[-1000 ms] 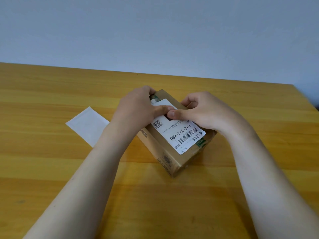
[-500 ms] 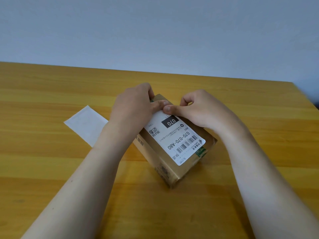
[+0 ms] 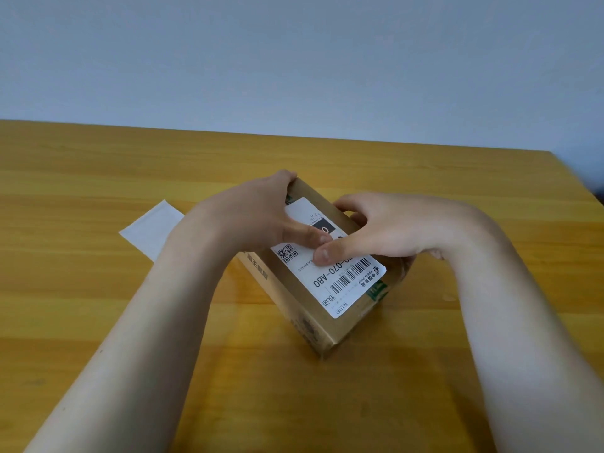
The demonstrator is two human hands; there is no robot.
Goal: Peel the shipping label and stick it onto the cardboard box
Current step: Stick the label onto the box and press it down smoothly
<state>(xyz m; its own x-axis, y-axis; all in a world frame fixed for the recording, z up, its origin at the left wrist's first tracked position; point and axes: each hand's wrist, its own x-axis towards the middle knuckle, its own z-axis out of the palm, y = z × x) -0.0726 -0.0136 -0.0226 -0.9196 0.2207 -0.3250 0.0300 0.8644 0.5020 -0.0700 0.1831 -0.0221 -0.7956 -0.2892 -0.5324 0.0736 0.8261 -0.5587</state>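
A brown cardboard box point(image 3: 287, 305) stands cornerwise on the table. A white shipping label point(image 3: 346, 286) with a barcode and QR code lies flat on its top face. My left hand point(image 3: 248, 217) holds the box's far left edge with curled fingers, its thumb pressing on the label's middle. My right hand point(image 3: 392, 223) wraps the box's right side, and its thumb presses on the label right beside the left thumb. The hands hide the label's middle part.
A blank white backing sheet point(image 3: 150, 228) lies flat on the wooden table point(image 3: 98, 165) left of the box, partly behind my left forearm. The table's right edge runs at the far right; a plain wall rises behind.
Both thumbs slid from the label's far end back toward its middle. My fingers now wrap the box's edges. The label lies flatter on the box.
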